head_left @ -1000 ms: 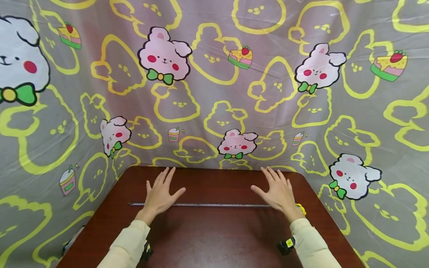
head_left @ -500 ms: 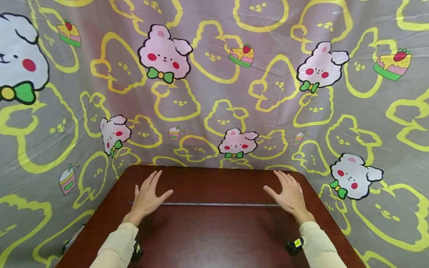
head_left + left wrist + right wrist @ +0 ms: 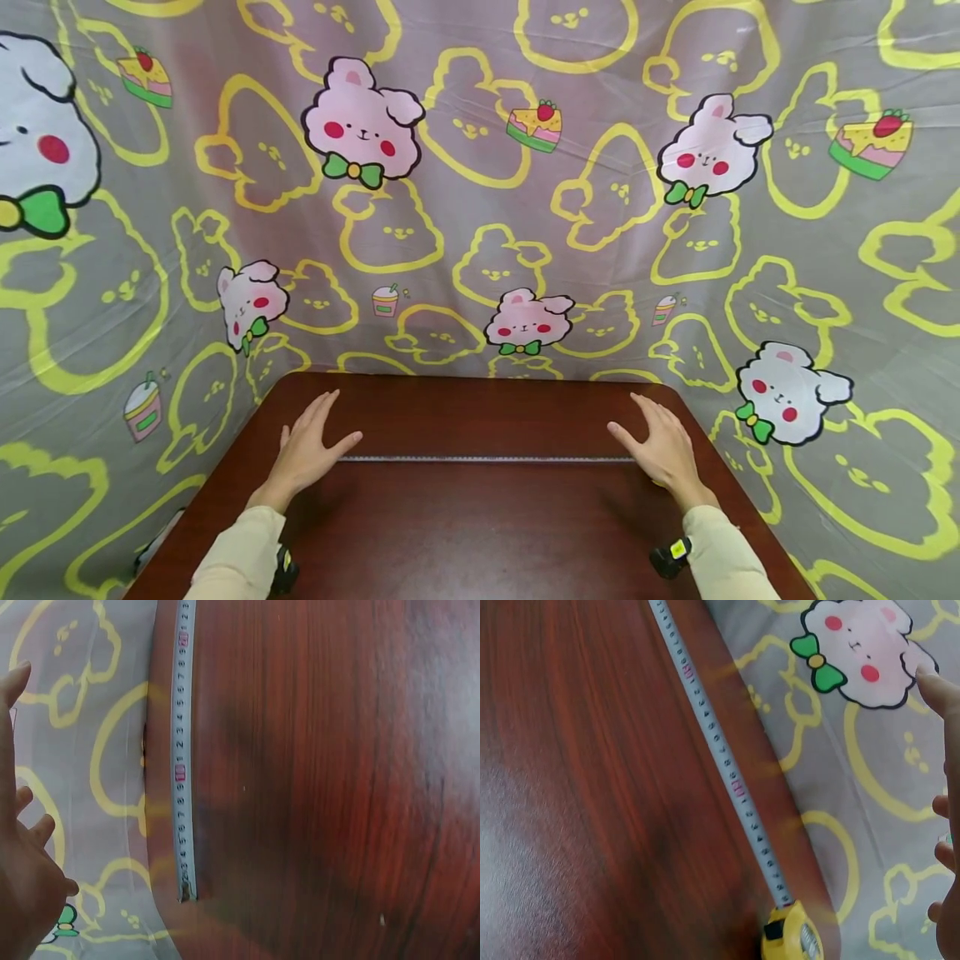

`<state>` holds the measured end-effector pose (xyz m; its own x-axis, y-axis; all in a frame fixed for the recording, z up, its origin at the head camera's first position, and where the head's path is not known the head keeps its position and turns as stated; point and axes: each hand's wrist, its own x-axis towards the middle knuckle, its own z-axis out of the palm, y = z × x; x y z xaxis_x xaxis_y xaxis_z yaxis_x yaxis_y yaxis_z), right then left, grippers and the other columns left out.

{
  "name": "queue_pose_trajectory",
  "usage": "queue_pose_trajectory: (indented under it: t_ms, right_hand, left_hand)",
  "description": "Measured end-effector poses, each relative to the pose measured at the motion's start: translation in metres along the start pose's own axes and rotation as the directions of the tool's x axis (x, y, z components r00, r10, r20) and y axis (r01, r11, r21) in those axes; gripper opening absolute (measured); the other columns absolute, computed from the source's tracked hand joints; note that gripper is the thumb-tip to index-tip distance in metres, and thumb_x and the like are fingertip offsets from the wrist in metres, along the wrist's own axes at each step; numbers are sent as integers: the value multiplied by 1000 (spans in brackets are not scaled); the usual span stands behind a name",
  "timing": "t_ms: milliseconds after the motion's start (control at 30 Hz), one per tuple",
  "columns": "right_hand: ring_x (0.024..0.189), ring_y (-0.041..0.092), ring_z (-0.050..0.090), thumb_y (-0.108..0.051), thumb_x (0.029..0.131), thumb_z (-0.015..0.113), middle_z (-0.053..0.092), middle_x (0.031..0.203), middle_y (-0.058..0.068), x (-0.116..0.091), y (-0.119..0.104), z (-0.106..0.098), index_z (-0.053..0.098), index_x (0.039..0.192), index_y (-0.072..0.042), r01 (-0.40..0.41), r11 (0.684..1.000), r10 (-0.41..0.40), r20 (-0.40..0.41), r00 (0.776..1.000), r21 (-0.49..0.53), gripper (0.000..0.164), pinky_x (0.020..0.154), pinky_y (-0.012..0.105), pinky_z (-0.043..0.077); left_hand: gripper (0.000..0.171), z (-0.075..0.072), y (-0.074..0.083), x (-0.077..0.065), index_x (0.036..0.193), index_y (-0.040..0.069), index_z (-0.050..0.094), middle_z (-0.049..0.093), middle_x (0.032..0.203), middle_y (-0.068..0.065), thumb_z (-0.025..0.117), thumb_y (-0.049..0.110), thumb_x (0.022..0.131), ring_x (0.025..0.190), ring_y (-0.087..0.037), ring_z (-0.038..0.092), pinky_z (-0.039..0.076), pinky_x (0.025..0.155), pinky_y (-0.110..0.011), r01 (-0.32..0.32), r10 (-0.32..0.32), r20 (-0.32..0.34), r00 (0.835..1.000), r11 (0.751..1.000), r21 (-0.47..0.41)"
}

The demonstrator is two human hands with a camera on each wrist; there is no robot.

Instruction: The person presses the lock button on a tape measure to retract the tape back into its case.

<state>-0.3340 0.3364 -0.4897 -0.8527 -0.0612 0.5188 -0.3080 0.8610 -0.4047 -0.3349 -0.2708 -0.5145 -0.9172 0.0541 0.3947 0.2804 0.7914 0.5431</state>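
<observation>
A tape measure lies across the dark wooden table, its pale blade [image 3: 480,458] pulled out in a straight line. In the right wrist view its yellow case [image 3: 793,937] sits at the blade's right end; my right hand mostly covers it in the head view. The blade's hooked end [image 3: 187,892] shows in the left wrist view. My left hand [image 3: 303,454], fingers spread and thumb pointing inward, hovers over the left end. Above the right end my right hand [image 3: 663,450] is held likewise, palm facing inward. Neither hand holds anything.
A grey curtain [image 3: 480,200] printed with bunny faces and yellow outlines surrounds the table [image 3: 480,533] at the back and both sides. Black wrist-worn devices, such as the right one [image 3: 670,558], hang under both sleeves.
Both hands have moved apart, the left one leftward and the right one rightward, along the blade. The tape measure has stayed in place.
</observation>
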Motion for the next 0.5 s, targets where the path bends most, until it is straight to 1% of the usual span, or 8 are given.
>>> queue_pose_trajectory:
  t_ms: [200, 333, 500]
  right_hand:
    - [137, 49, 39, -55, 96, 67, 49, 150, 25, -7, 9, 1, 48, 151, -6, -61, 998, 61, 0, 998, 13, 76, 103, 70, 30]
    - [136, 50, 40, -55, 95, 68, 49, 150, 25, -12, 16, 2, 49, 151, -6, -82, 997, 82, -2, 997, 16, 77, 101, 72, 31]
    - [136, 51, 40, -56, 94, 70, 49, 150, 25, -19, 25, 5, 50, 150, -6, -101, 995, 101, -9, 995, 22, 77, 100, 73, 30]
  left_hand:
    - [98, -4, -11, -5, 164, 15, 25, 26, 164, -23, 74, 57, 91, 147, -50, 23, 6, 101, -86, 19, -19, 6, 1000, 1000, 0]
    - [98, -5, -18, -6, 164, 13, 26, 26, 163, -24, 76, 54, 90, 146, -51, 24, 6, 101, -86, 31, -31, -1, 1000, 1000, -6]
    - [100, -6, -26, -9, 163, 10, 26, 26, 162, -28, 75, 56, 90, 145, -54, 25, 6, 99, -87, 53, -53, 5, 999, 999, 0]
